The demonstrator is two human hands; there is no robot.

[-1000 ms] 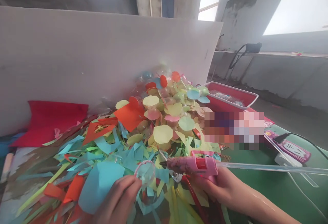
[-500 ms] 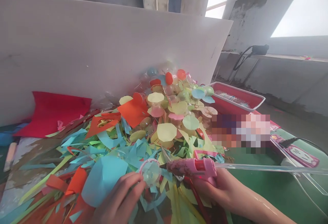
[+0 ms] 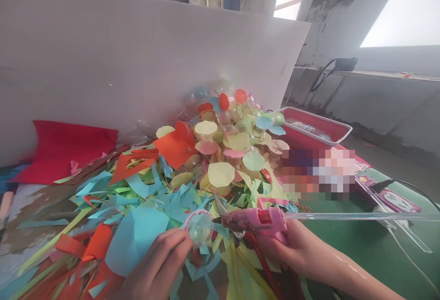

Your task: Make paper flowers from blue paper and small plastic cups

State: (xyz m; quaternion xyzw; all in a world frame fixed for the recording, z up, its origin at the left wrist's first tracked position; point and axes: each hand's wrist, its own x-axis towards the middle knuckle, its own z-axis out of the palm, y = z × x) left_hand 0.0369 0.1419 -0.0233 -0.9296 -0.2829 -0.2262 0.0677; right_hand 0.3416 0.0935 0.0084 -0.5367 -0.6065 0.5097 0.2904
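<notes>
A small clear plastic cup (image 3: 200,229) with a pinkish rim is pinched in the fingers of my left hand (image 3: 165,261), its round mouth facing up toward me. My right hand (image 3: 292,247) grips a pink hot glue gun (image 3: 257,221), nozzle pointing left. The nozzle tip is at the cup's right rim; whether it touches cannot be made out. A long clear glue stick (image 3: 354,217) runs out of the gun's back to the right. Beside my left hand lies a sheet of light blue paper (image 3: 137,238). Cut paper scraps lie beneath both hands.
Plastic cups topped with coloured paper discs (image 3: 222,174) are piled ahead. A white board (image 3: 147,57) stands behind them. Red paper (image 3: 68,151) lies left. Rightward are a red bin (image 3: 311,139) with a white rim, a power strip (image 3: 395,200) and cables on the green table (image 3: 343,245).
The whole view has shifted slightly, so everything sits a little farther left and higher. Both hands keep their holds, with the nozzle still at the cup's rim.
</notes>
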